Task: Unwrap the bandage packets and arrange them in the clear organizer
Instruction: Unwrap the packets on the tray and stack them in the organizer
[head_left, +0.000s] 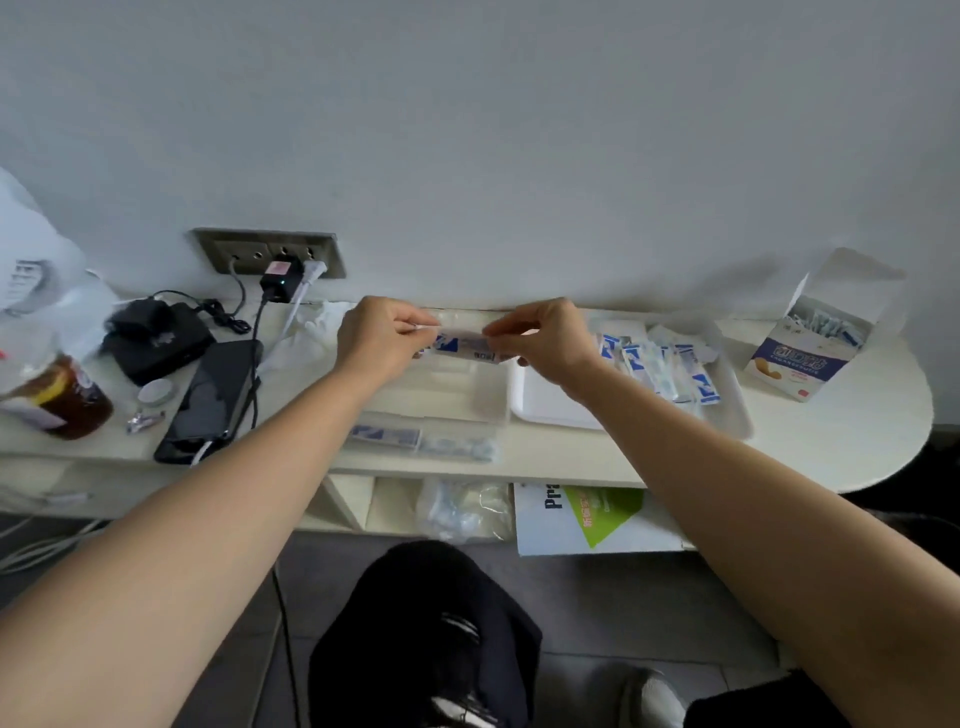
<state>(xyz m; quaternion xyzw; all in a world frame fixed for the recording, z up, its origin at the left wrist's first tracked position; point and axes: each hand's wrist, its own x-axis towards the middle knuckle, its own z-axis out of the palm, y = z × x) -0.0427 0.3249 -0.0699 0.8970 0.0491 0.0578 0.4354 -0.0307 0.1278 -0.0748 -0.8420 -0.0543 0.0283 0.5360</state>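
Both left hand (382, 340) and right hand (548, 338) pinch one flat, glossy bandage packet (462, 345).

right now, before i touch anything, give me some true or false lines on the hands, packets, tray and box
1. The left hand and right hand both pinch one bandage packet. True.
2. The white tray holds nothing. False: a pile of packets lies in it.
3. The bandage box stands open. True.
4. The phone lies right of the tray. False: it lies to the left of both hands.
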